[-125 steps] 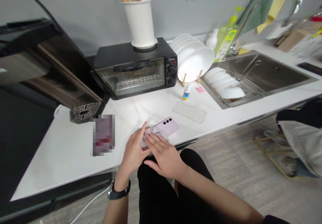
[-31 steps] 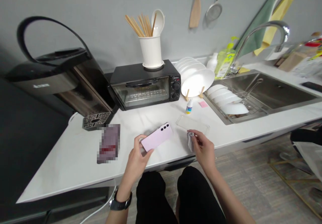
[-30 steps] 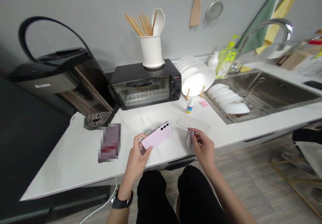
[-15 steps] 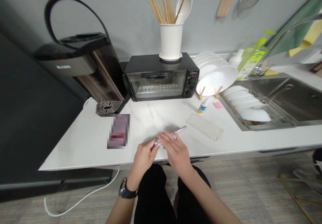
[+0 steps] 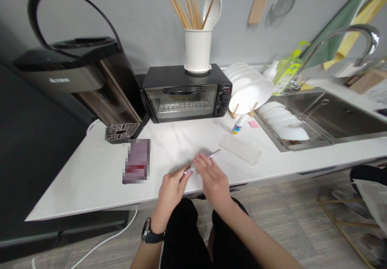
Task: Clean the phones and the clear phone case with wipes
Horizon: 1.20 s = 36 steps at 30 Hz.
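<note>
My left hand (image 5: 171,188) grips the near end of a pink phone (image 5: 215,154), which is tilted so that only its thin edge shows above the white counter (image 5: 90,180). My right hand (image 5: 212,177) lies over the phone with its fingers stretched flat against its face. Whatever is under those fingers is hidden. A clear phone case (image 5: 240,155) lies on the counter just right of my hands. A small dropper bottle (image 5: 236,127) and a pink slip (image 5: 254,124) stand behind it.
A black toaster oven (image 5: 186,93) carries a white utensil holder (image 5: 198,49). A dark dispenser machine (image 5: 75,75) stands at the left, with a blurred dark flat object (image 5: 136,161) before it. White plates in a rack (image 5: 249,92) and a steel sink (image 5: 329,116) are at the right.
My right hand moved left from beside the clear case onto the phone. The phone, lying pink back up, now stands tilted on edge in my left hand.
</note>
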Motion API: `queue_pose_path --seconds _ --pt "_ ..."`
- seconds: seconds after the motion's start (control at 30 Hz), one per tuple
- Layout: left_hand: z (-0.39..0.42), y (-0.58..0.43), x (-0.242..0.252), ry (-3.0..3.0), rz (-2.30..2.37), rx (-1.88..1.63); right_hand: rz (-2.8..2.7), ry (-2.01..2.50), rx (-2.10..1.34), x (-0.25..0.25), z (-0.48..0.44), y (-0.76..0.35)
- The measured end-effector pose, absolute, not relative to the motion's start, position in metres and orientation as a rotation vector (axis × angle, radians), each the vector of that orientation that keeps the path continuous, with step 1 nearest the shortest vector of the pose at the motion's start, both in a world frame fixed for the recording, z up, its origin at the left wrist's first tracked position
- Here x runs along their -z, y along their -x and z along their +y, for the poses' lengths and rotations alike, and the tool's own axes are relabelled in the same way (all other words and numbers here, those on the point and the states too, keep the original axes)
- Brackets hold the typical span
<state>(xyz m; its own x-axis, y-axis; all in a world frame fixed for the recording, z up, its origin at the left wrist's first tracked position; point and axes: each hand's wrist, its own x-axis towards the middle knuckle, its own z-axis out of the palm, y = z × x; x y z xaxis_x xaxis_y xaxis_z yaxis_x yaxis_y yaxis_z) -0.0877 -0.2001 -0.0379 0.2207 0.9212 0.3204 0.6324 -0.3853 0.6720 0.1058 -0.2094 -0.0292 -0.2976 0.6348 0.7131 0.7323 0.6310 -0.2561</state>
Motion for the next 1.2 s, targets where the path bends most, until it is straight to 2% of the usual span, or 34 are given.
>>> queue_pose_path --seconds 0.17,0.37,0.47,0.63,0.73,0.9,1.0,1.2 --pt "-0.200 0.091 0.037 -2.165 1.432 -0.950 -2.154 0.876 0.108 0.023 -0.209 -0.102" --pt "-0.200 0.086 0.031 -2.059 1.387 -0.953 -2.030 1.181 0.157 0.026 -0.180 -0.178" --pt "-0.199 0.086 0.035 -2.059 1.407 -0.968 -1.941 1.228 0.182 0.032 -0.193 -0.142" --pt "-0.198 0.093 0.042 -2.157 1.443 -0.971 -2.119 0.941 0.090 0.027 -0.219 -0.075" --pt "-0.198 0.093 0.037 -2.165 1.426 -0.948 -2.214 0.821 0.055 0.019 -0.208 -0.105" --pt "-0.198 0.086 0.028 -2.066 1.384 -0.932 -2.066 1.127 0.149 0.023 -0.185 -0.171" --pt "-0.198 0.086 0.030 -2.054 1.383 -0.941 -1.948 1.242 0.202 0.029 -0.197 -0.145" --pt "-0.198 0.092 0.036 -2.121 1.467 -0.915 -2.170 0.975 0.051 0.023 -0.226 -0.078"
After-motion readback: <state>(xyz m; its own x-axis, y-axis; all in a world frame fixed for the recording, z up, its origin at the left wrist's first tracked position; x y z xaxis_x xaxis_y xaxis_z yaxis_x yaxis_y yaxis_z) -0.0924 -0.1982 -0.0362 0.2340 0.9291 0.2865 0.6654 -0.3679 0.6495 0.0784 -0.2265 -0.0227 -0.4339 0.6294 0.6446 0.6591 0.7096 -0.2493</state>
